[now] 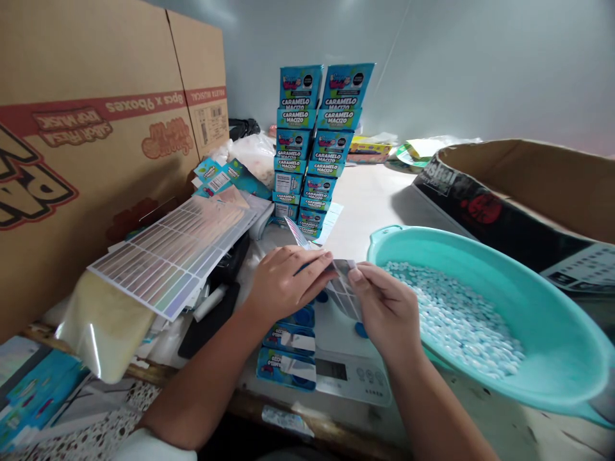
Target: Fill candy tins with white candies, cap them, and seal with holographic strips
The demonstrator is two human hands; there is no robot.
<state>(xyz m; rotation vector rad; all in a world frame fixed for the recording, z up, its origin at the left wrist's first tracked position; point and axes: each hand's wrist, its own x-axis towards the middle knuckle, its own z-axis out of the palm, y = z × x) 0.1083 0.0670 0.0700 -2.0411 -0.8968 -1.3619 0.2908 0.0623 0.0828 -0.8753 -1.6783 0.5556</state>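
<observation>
A strip of silvery label sheet [346, 299] with a printed grid is stretched between my two hands above the scale. My right hand [390, 301] pinches its edge between thumb and fingers. My left hand [283, 282] has its fingers bent over the other part of the strip, and one end pokes up behind the knuckles. Several blue candy boxes [287, 369] lie in a row under my left wrist, partly covered by white labels. They overlap the left side of a white digital scale [353, 378]. Blue discs show on the scale, partly hidden by my hands.
Two tall stacks of blue candy boxes [291, 144] stand behind my hands. On the right is a turquoise tub [552, 333] of pale blue candies, with an open black carton [500, 208] behind it. Label sheets [173, 253] are piled left, before a large cardboard box [96, 77].
</observation>
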